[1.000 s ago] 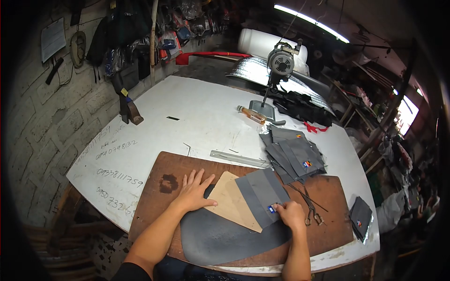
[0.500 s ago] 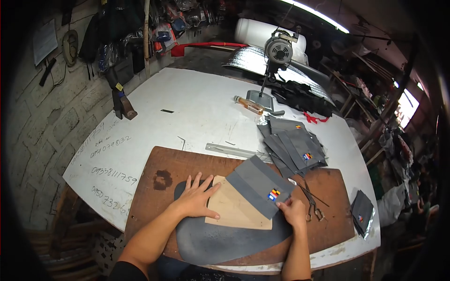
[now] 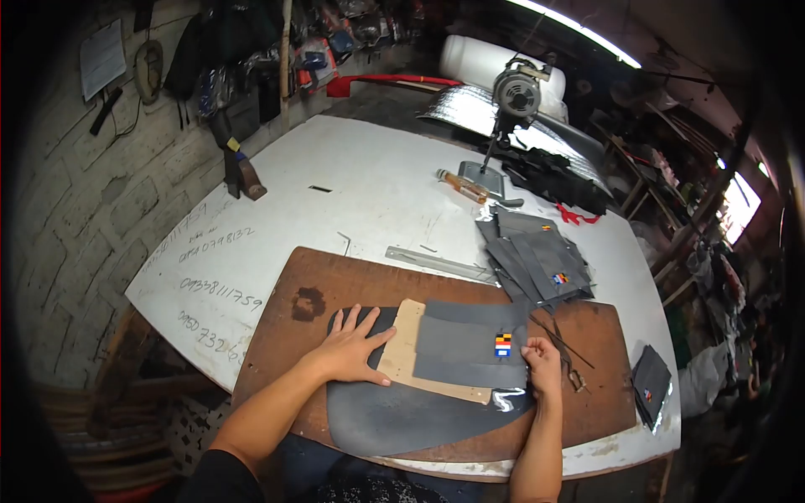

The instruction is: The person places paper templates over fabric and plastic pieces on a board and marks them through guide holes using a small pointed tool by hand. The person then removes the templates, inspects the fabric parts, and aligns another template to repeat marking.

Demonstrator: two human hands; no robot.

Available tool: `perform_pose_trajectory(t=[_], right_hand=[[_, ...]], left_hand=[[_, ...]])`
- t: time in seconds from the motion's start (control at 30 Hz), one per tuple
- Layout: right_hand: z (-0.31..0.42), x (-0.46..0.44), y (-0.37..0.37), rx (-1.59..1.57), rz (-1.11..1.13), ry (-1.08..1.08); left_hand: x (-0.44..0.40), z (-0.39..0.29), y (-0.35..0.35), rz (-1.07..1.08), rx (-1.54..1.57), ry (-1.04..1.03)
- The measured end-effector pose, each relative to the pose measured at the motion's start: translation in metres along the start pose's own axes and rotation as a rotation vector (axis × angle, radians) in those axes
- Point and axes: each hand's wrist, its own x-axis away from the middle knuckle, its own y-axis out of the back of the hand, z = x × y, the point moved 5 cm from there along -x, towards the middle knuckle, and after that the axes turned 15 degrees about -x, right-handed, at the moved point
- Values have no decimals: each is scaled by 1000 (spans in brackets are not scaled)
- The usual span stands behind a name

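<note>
My left hand [image 3: 352, 348] lies flat with fingers spread on a tan card template [image 3: 394, 365] and the dark grey sheet [image 3: 386, 427] beneath it. With its fingertips, my right hand [image 3: 543, 365] pinches the right edge of a grey fabric piece [image 3: 461, 339], which bears a small black, yellow, red, white and blue emblem [image 3: 503, 344]. This piece covers much of the template, leaving its left and lower edges showing. A shiny clear strip [image 3: 508, 401] shows by the lower right corner. Scissors [image 3: 575, 379] lie just right of my right hand, partly hidden.
A brown board [image 3: 272, 356] rests on the white table [image 3: 277, 210]. Beyond it are a metal ruler [image 3: 440, 264], a pile of grey pieces [image 3: 532, 256], an amber-coloured bottle [image 3: 463, 186] and a cutting machine [image 3: 516, 96]. More dark pieces [image 3: 650, 381] lie at the right edge.
The grey piece has turned from slanted to nearly square with the template and lies lower over it. My right hand moved with its edge; my left hand stays on the template.
</note>
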Motion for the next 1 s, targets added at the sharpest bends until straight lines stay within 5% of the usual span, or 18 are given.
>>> perform_pose_trajectory(t=[0.17, 0.47, 0.83, 1.0], right_hand=[[4, 27, -64, 221, 209, -44], [-5, -3, -2, 6, 33, -19], [-6, 28, -75, 141, 264, -126], [-3, 17, -60, 15, 173, -79]], left_hand=[[40, -15, -10, -55, 13, 61], [47, -28, -4, -150, -32, -15], [101, -64, -6, -182, -124, 233], [83, -68, 1, -135, -119, 239]])
